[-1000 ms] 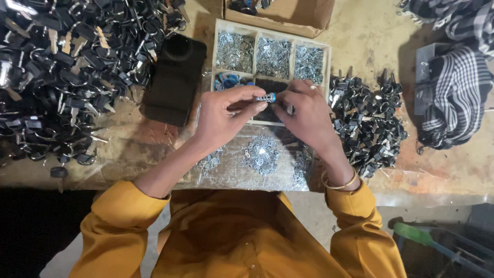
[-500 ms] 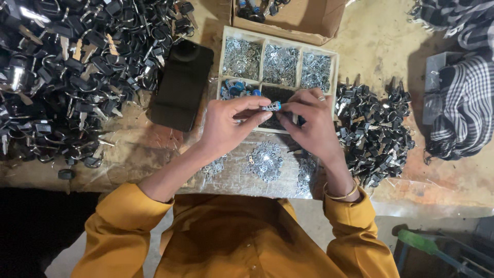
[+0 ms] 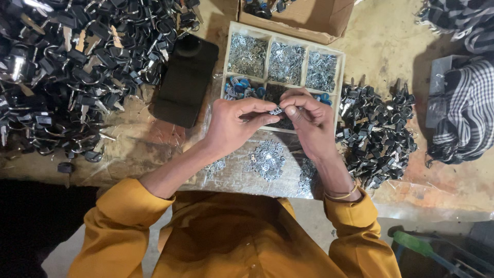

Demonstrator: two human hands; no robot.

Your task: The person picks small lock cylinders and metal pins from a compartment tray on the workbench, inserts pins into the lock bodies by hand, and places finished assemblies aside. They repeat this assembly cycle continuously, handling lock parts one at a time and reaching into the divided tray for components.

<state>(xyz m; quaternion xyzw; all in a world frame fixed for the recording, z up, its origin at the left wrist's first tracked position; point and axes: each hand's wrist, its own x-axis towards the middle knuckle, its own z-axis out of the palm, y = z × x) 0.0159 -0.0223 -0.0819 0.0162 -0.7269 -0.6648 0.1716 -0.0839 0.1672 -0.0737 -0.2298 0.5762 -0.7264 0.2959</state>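
Your left hand [image 3: 234,126] & right hand [image 3: 309,121] meet over the front edge of the compartment tray [image 3: 337,82], fingertips pinched together on 1 small metal part [image 3: 277,110]. Left thumb & forefinger close narrow on its left end; right thumb & forefinger grip the right end. The part is silvery w/ a hint of blue, too small to tell its exact shape. It sits off the table, just above the tray's front middle compartment.

Tray is cream-coloured, 6 compartments in 2 rows. Back row: 3 lots of small silvery bits. Front left compartment holds blue-and-silver pieces [image 3: 239,88]; front middle looks dark, mostly hidden by your fingers; front right barely shows behind your right hand.

Under your wrists, clear plastic sheet [image 3: 154,144] on the table w/ a loose pile of small silvery parts [image 3: 267,157] between your forearms. Black phone-like slab [image 3: 185,80] lies just left of the tray, touching or nearly so, can't tell. Big heap of black-headed keys [image 3: 67,67] fills the left. Smaller heap of dark keys [image 3: 378,128] just right of your right hand. Cardboard box [image 3: 309,15] behind the tray. Checked cloth [image 3: 463,113] far right. Thin bangle [image 3: 342,194] on your right wrist, mustard sleeves [image 3: 131,211] pushed up.
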